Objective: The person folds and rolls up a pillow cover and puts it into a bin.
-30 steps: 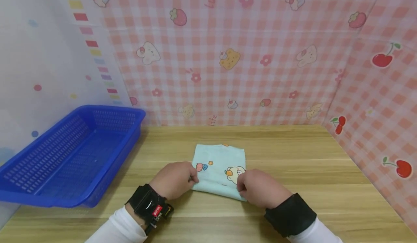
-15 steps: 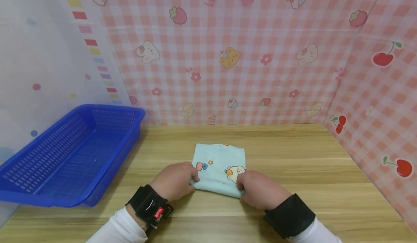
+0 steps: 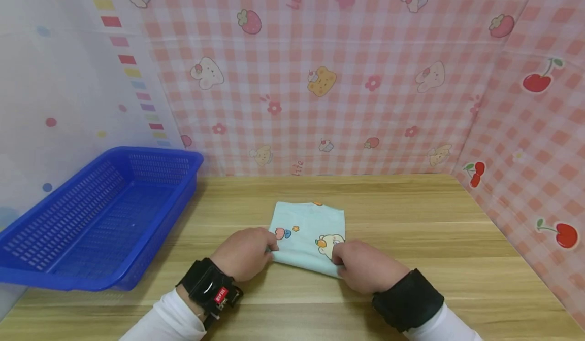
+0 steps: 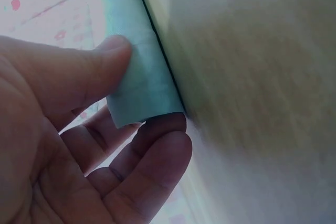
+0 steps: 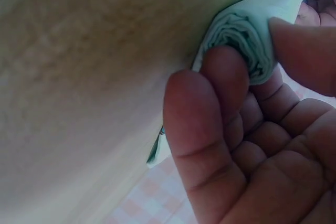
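A pale blue cloth (image 3: pixel 305 228) with cartoon prints lies on the table, its near side rolled up. At the left end of the roll, my left hand (image 3: pixel 245 253) holds it; the left wrist view shows the thumb on the cloth roll (image 4: pixel 144 72) and the other fingers curled by its end. My right hand (image 3: pixel 369 266) grips the right end. In the right wrist view, spiral layers show at the end of the roll (image 5: pixel 247 38), between the thumb and the curled fingers. The far part of the cloth lies flat.
A blue plastic basket (image 3: pixel 183 201) with perforated sides stands on the left of the wooden table (image 3: pixel 411 214). Pink checked sheeting (image 3: pixel 292 123) covers the back and right walls. A white printed wall covering (image 3: pixel 77 87) is on the left.
The rolled near edge has moved slightly away from me, and the fingers of both hands have shifted a little on it. The basket has stayed in place.
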The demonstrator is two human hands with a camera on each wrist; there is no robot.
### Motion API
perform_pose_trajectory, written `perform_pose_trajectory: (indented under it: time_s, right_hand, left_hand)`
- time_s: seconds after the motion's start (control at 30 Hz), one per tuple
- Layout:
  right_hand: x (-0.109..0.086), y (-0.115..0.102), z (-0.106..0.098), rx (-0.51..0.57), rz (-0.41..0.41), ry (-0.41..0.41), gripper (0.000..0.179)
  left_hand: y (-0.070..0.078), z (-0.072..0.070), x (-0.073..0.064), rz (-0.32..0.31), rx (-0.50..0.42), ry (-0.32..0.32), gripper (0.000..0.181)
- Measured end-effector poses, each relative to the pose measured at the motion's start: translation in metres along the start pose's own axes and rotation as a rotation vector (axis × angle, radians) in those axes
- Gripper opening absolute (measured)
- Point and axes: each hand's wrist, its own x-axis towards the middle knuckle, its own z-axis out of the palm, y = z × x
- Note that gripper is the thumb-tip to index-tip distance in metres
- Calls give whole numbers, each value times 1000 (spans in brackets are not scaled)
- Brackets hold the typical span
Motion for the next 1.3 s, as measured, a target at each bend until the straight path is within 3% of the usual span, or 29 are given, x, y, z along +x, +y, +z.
perform_pose_trajectory:
  time_s: [0.53, 0.8, 1.1, 1.3]
  right_hand:
    - [6, 6, 0, 45, 58, 6, 11]
    - [5, 6, 0, 58, 68, 8, 15]
    - [6, 6, 0, 77, 62, -1, 17]
    - [6, 6, -1, 67, 65, -4, 17]
  left_hand:
    - [-4, 2, 6, -18, -43, 0, 12]
    - [-2, 3, 6, -15, -19, 5, 15]
    - [-1, 1, 4, -12, -6, 100, 4]
    - [-1, 2, 4, 4, 27, 123, 2]
